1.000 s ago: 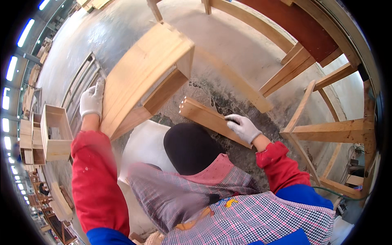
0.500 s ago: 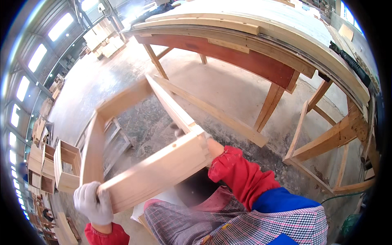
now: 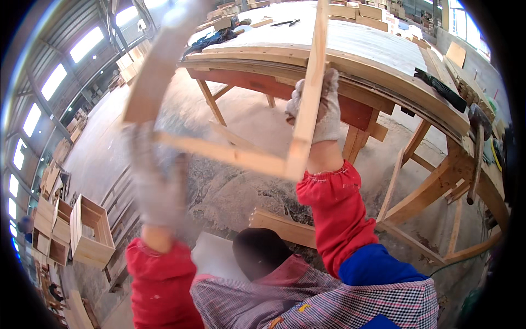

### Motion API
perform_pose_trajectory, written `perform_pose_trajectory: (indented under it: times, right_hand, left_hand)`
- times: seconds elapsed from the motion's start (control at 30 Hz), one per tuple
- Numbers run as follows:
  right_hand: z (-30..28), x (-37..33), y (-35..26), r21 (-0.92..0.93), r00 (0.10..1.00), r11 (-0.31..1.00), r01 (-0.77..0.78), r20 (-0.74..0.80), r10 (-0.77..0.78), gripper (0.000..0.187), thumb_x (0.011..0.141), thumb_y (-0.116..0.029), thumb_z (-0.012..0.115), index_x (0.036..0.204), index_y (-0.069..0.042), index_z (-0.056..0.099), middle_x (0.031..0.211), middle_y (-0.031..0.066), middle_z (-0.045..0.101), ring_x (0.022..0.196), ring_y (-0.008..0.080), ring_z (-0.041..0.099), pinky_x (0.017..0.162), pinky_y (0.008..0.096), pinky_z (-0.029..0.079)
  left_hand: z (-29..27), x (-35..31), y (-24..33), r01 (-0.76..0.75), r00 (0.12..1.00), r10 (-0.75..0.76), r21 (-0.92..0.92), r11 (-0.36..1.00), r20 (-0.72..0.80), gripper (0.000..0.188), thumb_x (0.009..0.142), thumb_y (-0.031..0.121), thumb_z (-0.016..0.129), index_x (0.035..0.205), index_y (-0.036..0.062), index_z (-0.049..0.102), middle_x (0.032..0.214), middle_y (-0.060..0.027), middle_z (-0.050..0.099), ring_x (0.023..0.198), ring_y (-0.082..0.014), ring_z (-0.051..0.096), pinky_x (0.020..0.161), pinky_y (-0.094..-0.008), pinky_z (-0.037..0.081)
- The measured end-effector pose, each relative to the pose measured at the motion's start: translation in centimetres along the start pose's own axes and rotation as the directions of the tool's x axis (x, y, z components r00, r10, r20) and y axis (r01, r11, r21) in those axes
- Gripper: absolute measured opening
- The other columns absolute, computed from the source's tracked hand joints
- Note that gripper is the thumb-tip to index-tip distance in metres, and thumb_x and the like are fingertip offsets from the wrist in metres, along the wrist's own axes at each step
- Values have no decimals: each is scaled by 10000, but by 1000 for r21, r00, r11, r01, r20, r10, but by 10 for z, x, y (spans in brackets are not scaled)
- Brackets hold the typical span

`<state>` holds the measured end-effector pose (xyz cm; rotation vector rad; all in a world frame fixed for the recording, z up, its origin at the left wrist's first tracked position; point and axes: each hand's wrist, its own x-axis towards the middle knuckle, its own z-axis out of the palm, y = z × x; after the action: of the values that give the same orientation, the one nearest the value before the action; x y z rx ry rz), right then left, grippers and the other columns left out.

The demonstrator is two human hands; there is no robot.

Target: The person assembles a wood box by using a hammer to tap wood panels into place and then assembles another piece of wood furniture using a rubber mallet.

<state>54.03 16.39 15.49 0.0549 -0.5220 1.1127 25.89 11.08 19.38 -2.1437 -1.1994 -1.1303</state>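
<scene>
A pale wooden box frame (image 3: 224, 154) is raised in front of me, tilted up, its far end running out at the top of the picture. My right hand (image 3: 326, 107), in a whitish glove, is closed round its right side board, with fingers on one side and thumb on the other. My left hand (image 3: 156, 178), also gloved, is at the lower left corner of the frame. Motion smears its fingers, so their grip does not show. Below the frame, a loose board (image 3: 285, 226) with a notched end lies low, close to my lap.
Ahead stands a long workbench (image 3: 252, 53) with wooden legs. A hammer (image 3: 478, 156) and a black ridged tool (image 3: 441, 89) are at its right side. Finished-looking wooden boxes (image 3: 90, 230) sit at left beside a slatted wooden pallet (image 3: 123, 230).
The frame has been lifted and tipped upward toward the workbench. Both hands have risen with it, and my right hand now shows on its right board. The notched board has come into view below.
</scene>
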Motion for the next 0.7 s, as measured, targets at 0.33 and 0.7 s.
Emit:
perform_pose_trajectory:
  times: [0.33, 0.7]
  right_hand:
    - [-18, 5, -15, -100, 985, 984, 148, -73, -156, 503, 928, -434, 503, 1280, -78, 453, 1169, 105, 568, 1015, 223, 581, 832, 356, 510]
    - [-90, -109, 118, -328, 834, 770, -547, -294, 467, 429, 940, -409, 484, 1157, -39, 512, 688, 59, 574, 510, 163, 531, 449, 297, 433]
  left_hand:
    - [56, 28, 83, -212, 975, 165, -406, 889, -147, 891, 734, 464, 691, 1414, 62, 279, 1411, -314, 219, 1248, -480, 340, 1000, -502, 350]
    - [66, 94, 21, 326, 909, 186, -914, 240, 373, 838, 833, 198, 665, 1456, 13, 137, 1505, -165, 178, 1391, -309, 175, 1094, -378, 262]
